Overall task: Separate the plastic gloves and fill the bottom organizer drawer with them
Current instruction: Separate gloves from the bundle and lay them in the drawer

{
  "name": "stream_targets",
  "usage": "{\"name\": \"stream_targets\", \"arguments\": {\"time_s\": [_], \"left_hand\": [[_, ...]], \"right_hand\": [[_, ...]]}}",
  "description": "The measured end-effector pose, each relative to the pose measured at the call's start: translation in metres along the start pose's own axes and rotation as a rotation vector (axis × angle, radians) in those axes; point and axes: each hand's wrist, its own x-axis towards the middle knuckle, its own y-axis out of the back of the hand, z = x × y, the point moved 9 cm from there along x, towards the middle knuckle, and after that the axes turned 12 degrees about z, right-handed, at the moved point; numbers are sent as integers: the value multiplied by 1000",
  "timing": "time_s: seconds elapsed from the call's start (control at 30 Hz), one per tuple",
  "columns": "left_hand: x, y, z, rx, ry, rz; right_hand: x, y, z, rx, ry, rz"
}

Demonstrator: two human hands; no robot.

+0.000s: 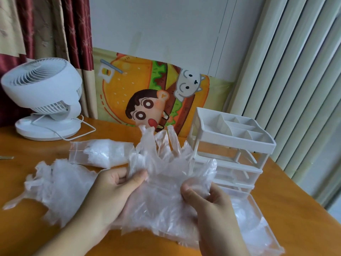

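Note:
A stack of thin clear plastic gloves (162,174) is held up over the table, fingers pointing away from me. My left hand (114,193) pinches its left edge with the thumb on top. My right hand (206,202) pinches the right part of the same stack. The white organizer (232,143) stands to the right, and its clear bottom drawer (258,228) is pulled out toward me with several gloves inside. A loose pile of gloves (55,183) lies on the table to the left.
A clear zip bag (99,152) with more gloves lies behind the pile. A white desk fan (44,97) with its cord stands at the back left. A cartoon mat (151,93) leans against the wall. The orange wooden table (287,198) ends at the right.

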Motion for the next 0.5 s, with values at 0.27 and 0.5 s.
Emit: {"name": "stream_targets", "arguments": {"time_s": [0.27, 0.5], "left_hand": [[-6, 15, 30, 470, -391, 244], [-54, -28, 63, 349, -878, -179]], "right_hand": [[2, 6, -5, 68, -78, -24], [2, 6, -8, 77, -22, -36]]}}
